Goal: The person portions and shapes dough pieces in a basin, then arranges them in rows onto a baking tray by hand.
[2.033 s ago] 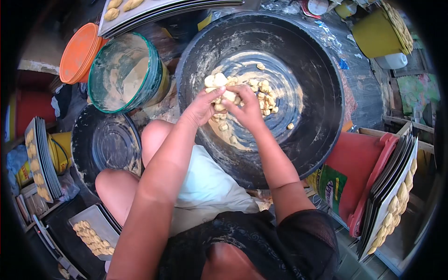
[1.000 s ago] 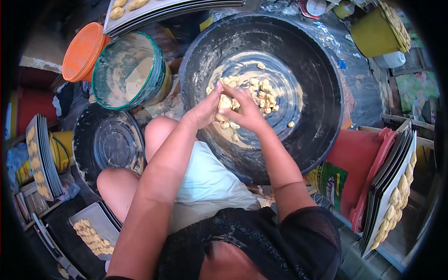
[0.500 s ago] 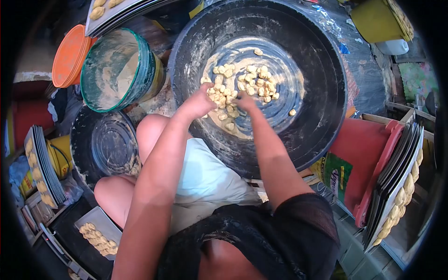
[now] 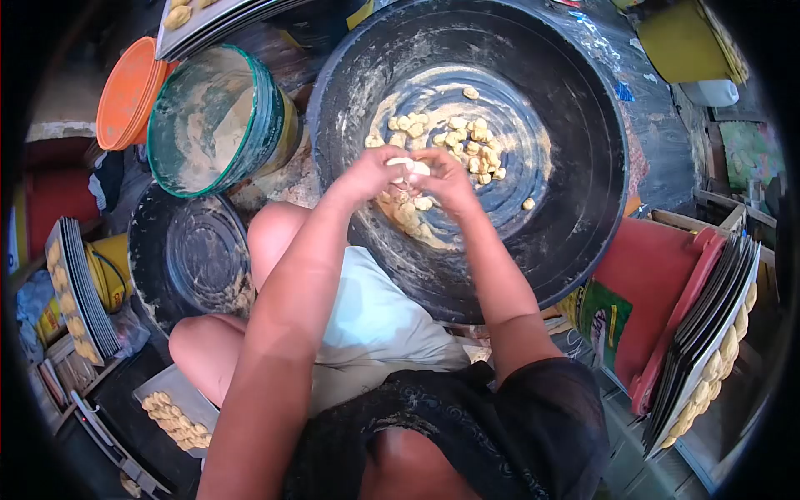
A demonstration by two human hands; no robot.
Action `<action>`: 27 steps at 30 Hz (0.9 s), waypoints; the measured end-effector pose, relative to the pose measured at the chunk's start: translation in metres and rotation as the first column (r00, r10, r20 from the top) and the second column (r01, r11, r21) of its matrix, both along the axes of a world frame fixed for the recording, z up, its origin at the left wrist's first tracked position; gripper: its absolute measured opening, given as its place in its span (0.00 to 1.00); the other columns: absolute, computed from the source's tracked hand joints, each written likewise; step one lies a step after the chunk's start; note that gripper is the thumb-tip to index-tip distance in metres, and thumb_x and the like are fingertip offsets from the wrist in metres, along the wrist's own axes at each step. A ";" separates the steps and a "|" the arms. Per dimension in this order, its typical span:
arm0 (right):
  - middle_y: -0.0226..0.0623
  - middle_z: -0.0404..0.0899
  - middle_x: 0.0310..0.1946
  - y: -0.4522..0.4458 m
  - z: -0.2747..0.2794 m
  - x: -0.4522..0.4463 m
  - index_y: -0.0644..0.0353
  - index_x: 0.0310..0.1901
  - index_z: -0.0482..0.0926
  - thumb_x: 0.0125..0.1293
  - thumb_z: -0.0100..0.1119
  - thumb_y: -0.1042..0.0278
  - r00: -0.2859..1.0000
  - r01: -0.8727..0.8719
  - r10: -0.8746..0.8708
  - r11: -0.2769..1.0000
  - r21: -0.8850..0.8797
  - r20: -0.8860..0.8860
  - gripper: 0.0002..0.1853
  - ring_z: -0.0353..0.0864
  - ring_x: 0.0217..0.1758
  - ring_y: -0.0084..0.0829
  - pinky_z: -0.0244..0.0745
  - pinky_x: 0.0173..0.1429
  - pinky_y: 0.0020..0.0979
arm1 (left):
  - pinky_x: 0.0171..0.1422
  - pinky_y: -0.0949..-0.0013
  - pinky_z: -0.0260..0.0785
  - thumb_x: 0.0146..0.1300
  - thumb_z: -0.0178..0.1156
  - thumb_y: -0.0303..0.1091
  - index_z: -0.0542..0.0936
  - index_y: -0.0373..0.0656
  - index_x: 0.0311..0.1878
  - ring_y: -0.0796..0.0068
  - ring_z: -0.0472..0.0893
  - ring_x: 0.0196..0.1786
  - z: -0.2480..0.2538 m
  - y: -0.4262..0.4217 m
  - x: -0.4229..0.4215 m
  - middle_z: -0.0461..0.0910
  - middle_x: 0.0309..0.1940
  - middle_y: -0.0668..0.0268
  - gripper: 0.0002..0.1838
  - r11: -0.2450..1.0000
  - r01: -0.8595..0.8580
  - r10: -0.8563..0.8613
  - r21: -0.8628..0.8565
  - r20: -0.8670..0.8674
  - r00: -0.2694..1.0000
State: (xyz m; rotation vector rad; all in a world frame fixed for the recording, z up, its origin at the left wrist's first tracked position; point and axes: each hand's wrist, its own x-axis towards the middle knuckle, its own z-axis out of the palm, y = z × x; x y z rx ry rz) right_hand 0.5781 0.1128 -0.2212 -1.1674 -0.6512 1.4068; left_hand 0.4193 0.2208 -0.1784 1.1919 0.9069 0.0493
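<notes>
My left hand point(image 4: 372, 173) and my right hand point(image 4: 448, 177) meet above the near part of a big black basin point(image 4: 575, 150). Between their fingertips they grip pale dough pieces point(image 4: 410, 169); how many are pinched there is hard to make out. Below and beyond the hands, several small dough lumps point(image 4: 473, 148) lie loose on the floured bottom of the basin. One lump point(image 4: 528, 203) sits apart on the right, another point(image 4: 471, 93) at the far side. The hands partly cover the lumps underneath them.
Left of the basin stand a green-rimmed bucket point(image 4: 254, 125) with flour, orange lids point(image 4: 121, 100) and a smaller black basin point(image 4: 179, 242). Stacked trays point(image 4: 687, 333) with shaped dough lean by a red bucket point(image 4: 646, 283). More dough point(image 4: 177, 421) lies on a tray at lower left.
Both hands have risen from the lumps on the basin's bottom and come together, now holding dough pieces between the fingers. The near pile of lumps looks smaller. The view has shifted slightly.
</notes>
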 end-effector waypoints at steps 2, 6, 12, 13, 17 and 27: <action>0.27 0.78 0.26 -0.003 0.003 0.016 0.61 0.45 0.77 0.62 0.65 0.72 0.998 0.054 -0.060 0.989 -0.134 -0.037 0.11 0.75 0.24 0.17 0.73 0.27 0.23 | 0.32 0.79 0.70 0.66 0.61 0.35 0.80 0.39 0.49 0.81 0.79 0.32 0.005 0.002 0.001 0.81 0.38 0.69 0.13 0.997 -0.069 0.068 -0.027 -0.026 0.997; 0.27 0.77 0.29 -0.003 -0.050 0.043 0.60 0.42 0.79 0.64 0.65 0.58 0.978 -0.163 0.192 0.947 -0.278 0.079 0.14 0.73 0.28 0.19 0.70 0.36 0.25 | 0.31 0.77 0.67 0.66 0.61 0.38 0.82 0.41 0.42 0.82 0.78 0.32 -0.002 0.009 -0.011 0.81 0.34 0.71 0.11 0.989 -0.127 0.133 0.073 -0.076 0.988; 0.49 0.73 0.59 0.015 -0.116 -0.043 0.47 0.59 0.74 0.52 0.73 0.45 0.432 0.039 0.379 0.899 -0.437 0.819 0.34 0.76 0.60 0.38 0.71 0.61 0.37 | 0.40 0.70 0.69 0.60 0.64 0.49 0.85 0.40 0.34 0.75 0.79 0.36 0.000 0.015 -0.017 0.83 0.31 0.66 0.19 0.951 0.267 -0.228 0.158 -0.228 0.947; 0.51 0.71 0.61 0.012 -0.131 -0.054 0.45 0.60 0.74 0.50 0.74 0.46 0.232 0.082 0.363 0.917 -0.390 0.902 0.35 0.76 0.61 0.40 0.71 0.61 0.38 | 0.41 0.69 0.70 0.59 0.64 0.50 0.85 0.39 0.34 0.73 0.80 0.37 0.000 0.010 -0.018 0.83 0.32 0.63 0.20 0.927 0.342 -0.307 0.155 -0.209 0.928; 0.54 0.67 0.65 0.014 -0.177 -0.062 0.42 0.58 0.76 0.46 0.75 0.53 0.073 0.088 0.197 0.975 -0.203 0.978 0.34 0.76 0.61 0.42 0.72 0.59 0.43 | 0.46 0.64 0.71 0.58 0.64 0.52 0.85 0.34 0.38 0.64 0.82 0.39 -0.014 0.009 -0.023 0.84 0.33 0.54 0.25 0.857 0.439 -0.376 0.269 -0.255 0.891; 0.35 0.78 0.48 0.029 0.010 0.009 0.58 0.58 0.72 0.67 0.59 0.67 0.993 -0.060 0.051 0.995 -0.079 -0.110 0.18 0.80 0.43 0.30 0.83 0.46 0.35 | 0.50 0.56 0.77 0.65 0.62 0.51 0.64 0.47 0.68 0.64 0.70 0.63 0.003 0.004 0.004 0.62 0.65 0.58 0.34 0.956 -0.172 0.179 -0.236 0.008 0.984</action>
